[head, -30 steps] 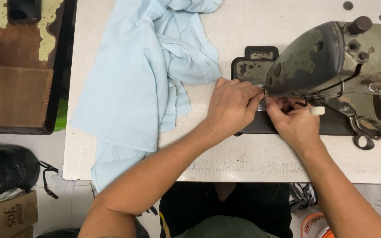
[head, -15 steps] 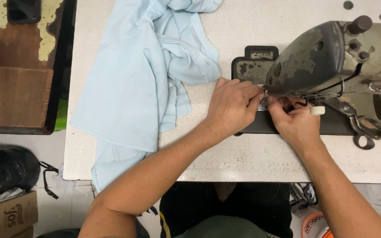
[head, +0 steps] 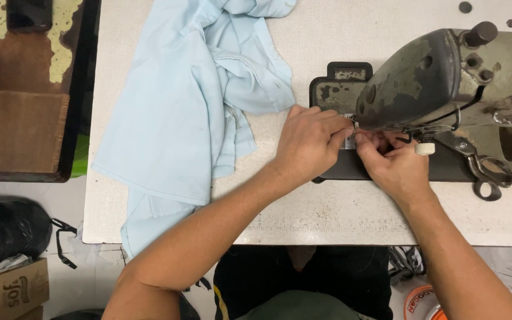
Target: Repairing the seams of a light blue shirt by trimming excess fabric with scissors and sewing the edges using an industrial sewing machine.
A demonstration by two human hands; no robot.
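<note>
A worn grey sewing machine point(head: 445, 83) stands at the right of a white table point(head: 327, 213). My left hand point(head: 310, 145) and my right hand point(head: 393, 165) meet under the machine's head, over the dark bed plate point(head: 333, 89). The fingertips of both hands pinch together at the needle area; what they hold is too small to make out and partly hidden by the head. A light blue garment point(head: 191, 112) lies crumpled on the table to the left of my left hand and hangs over the front edge.
Scissors point(head: 486, 173) rest on the machine bed to the right of my right hand. A brown wooden surface point(head: 16, 127) sits to the left of the table. A black bag point(head: 4, 228) and a cardboard box point(head: 10, 290) are on the floor.
Both hands stay at the needle area with only slight finger movement. The garment has not moved.
</note>
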